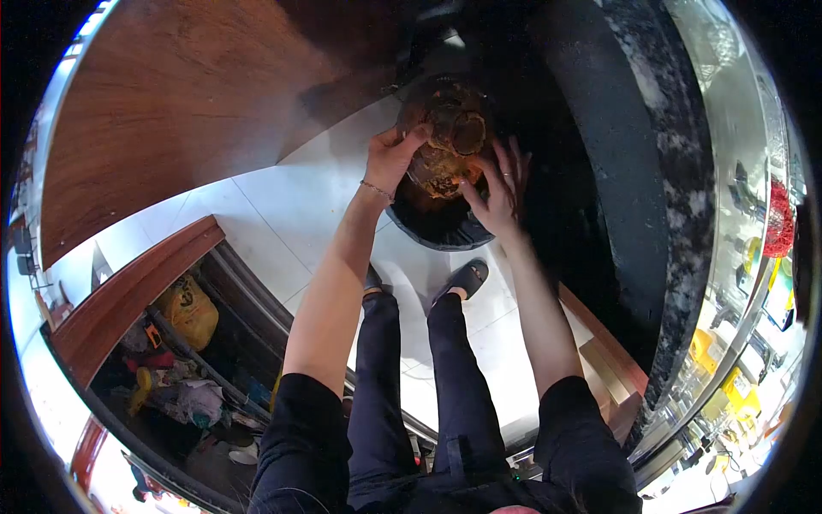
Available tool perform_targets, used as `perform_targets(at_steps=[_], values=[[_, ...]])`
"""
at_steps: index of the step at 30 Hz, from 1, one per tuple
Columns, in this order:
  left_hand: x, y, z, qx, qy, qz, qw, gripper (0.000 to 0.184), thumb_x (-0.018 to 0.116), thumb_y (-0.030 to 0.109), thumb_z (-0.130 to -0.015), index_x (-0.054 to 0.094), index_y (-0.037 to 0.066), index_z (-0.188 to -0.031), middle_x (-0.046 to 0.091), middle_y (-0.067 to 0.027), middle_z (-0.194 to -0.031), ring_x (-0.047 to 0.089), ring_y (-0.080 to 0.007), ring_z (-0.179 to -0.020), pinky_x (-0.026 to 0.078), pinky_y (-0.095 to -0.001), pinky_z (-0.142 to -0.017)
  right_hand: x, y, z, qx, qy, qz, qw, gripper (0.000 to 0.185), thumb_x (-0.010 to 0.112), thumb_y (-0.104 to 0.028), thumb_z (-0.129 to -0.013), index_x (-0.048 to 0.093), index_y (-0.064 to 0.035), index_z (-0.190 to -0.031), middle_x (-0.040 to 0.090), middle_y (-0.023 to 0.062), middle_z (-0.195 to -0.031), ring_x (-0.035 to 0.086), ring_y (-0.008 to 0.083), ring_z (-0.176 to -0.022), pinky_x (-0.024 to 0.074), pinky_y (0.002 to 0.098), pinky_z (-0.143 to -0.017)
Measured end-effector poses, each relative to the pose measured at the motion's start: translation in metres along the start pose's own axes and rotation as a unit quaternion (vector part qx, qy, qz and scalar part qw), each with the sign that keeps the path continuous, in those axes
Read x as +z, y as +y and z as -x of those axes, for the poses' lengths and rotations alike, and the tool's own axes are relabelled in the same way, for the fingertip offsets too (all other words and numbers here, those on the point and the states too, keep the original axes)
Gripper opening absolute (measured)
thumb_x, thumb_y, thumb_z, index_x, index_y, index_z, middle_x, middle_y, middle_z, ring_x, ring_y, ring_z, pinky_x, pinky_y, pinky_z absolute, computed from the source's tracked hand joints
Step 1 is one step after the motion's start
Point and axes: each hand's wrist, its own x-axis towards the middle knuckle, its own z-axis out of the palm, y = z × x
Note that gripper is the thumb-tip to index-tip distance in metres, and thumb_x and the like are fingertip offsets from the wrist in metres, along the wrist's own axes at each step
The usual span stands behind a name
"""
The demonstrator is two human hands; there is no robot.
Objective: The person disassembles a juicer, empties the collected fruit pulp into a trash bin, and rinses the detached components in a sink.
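Note:
Over a round black bin (pixel 428 233), a lumpy brown and orange object (pixel 441 167) with a rough surface is held up between both hands. My left hand (pixel 398 158) grips its left side, thumb on top near a round, darker part. On its lower right side, my right hand (pixel 499 187) touches it with thumb and forefinger, while the other fingers are spread out beyond it. Inside the bin it is dark, and its contents cannot be made out.
A wooden panel (pixel 188 111) stands at the upper left. Below it, an open drawer (pixel 150 330) holds a yellow bag (pixel 190 312) and mixed items. A dark stone-edged counter (pixel 672 171) runs along the right. Both feet are on the tiled floor (pixel 265 227) below the bin.

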Motion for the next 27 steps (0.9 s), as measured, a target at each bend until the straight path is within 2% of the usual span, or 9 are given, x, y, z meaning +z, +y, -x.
perform_targets(at_steps=[3,13,14,18,19,21,23,27], values=[[0.000,-0.003,-0.003,0.010,-0.010,0.025,1.000,0.029,0.070,0.023,-0.075,0.066,-0.002,-0.090,0.064,-0.0052,-0.078,0.054,-0.0091,-0.065,0.045,-0.0187,-0.062,-0.004,0.012,0.003,0.001,0.021,-0.035,0.999,0.029,0.062,-0.013,-0.076,0.061,-0.0089,-0.105,0.049,0.0084,-0.124,0.044,0.0333,-0.112,0.0359,0.0405,-0.095],[-0.012,-0.006,0.001,-0.029,-0.035,0.020,0.999,0.023,0.070,0.015,-0.073,0.066,-0.003,-0.087,0.064,-0.0042,-0.076,0.054,-0.0089,-0.063,0.045,-0.0174,-0.061,0.002,0.018,-0.018,0.047,0.070,-0.157,0.984,0.036,0.051,0.004,-0.074,0.060,-0.0079,-0.107,0.053,0.0084,-0.118,0.051,0.0280,-0.102,0.0426,0.0335,-0.087],[-0.013,-0.007,0.003,-0.028,-0.037,0.020,0.999,0.023,0.070,0.015,-0.073,0.066,-0.003,-0.087,0.064,-0.0042,-0.076,0.054,-0.0089,-0.063,0.045,-0.0174,-0.061,0.003,0.022,-0.017,0.047,0.072,-0.156,0.984,0.036,0.051,0.004,-0.074,0.060,-0.0079,-0.107,0.053,0.0084,-0.118,0.051,0.0280,-0.102,0.0426,0.0335,-0.087],[-0.025,-0.014,0.009,0.003,-0.128,-0.159,0.979,0.021,0.070,0.010,-0.070,0.066,-0.003,-0.086,0.064,-0.0043,-0.079,0.053,-0.0085,-0.066,0.044,-0.0167,-0.062,0.022,0.039,-0.001,0.014,0.011,-0.066,0.998,0.044,0.048,0.005,-0.073,0.055,-0.0089,-0.114,0.049,0.0125,-0.123,0.050,0.0321,-0.105,0.0425,0.0355,-0.088],[-0.024,-0.007,-0.003,-0.002,-0.119,-0.154,0.981,0.021,0.070,0.010,-0.070,0.066,-0.003,-0.086,0.064,-0.0043,-0.079,0.053,-0.0085,-0.066,0.044,-0.0167,-0.062,0.031,0.046,-0.016,0.001,-0.016,-0.047,0.999,0.045,0.047,0.006,-0.073,0.054,-0.0091,-0.116,0.048,0.0136,-0.125,0.050,0.0331,-0.106,0.0425,0.0360,-0.088],[-0.024,-0.010,-0.002,0.052,-0.132,-0.099,0.985,0.021,0.070,0.008,-0.069,0.066,-0.002,-0.086,0.064,-0.0042,-0.080,0.053,-0.0084,-0.068,0.044,-0.0167,-0.063,0.041,0.050,-0.002,-0.011,-0.034,-0.024,0.999,0.047,0.046,0.006,-0.073,0.052,-0.0093,-0.117,0.047,0.0146,-0.126,0.050,0.0341,-0.106,0.0425,0.0365,-0.088],[-0.022,-0.014,-0.004,0.109,-0.143,-0.043,0.983,0.021,0.070,0.007,-0.068,0.066,-0.002,-0.087,0.064,-0.0041,-0.081,0.053,-0.0084,-0.069,0.044,-0.0166,-0.063,0.046,0.047,0.024,0.161,-0.183,-0.044,0.969,0.044,0.050,0.001,-0.073,0.051,-0.0070,-0.117,0.045,0.0184,-0.127,0.046,0.0361,-0.110,0.0411,0.0377,-0.090],[-0.009,-0.027,0.001,0.161,-0.096,-0.088,0.978,0.022,0.070,0.007,-0.068,0.066,-0.002,-0.088,0.064,-0.0034,-0.080,0.053,-0.0086,-0.068,0.044,-0.0170,-0.063,0.032,0.031,0.045,0.205,-0.168,-0.089,0.960,0.041,0.050,-0.001,-0.076,0.050,-0.0062,-0.117,0.044,0.0182,-0.128,0.046,0.0353,-0.111,0.0397,0.0383,-0.092]])
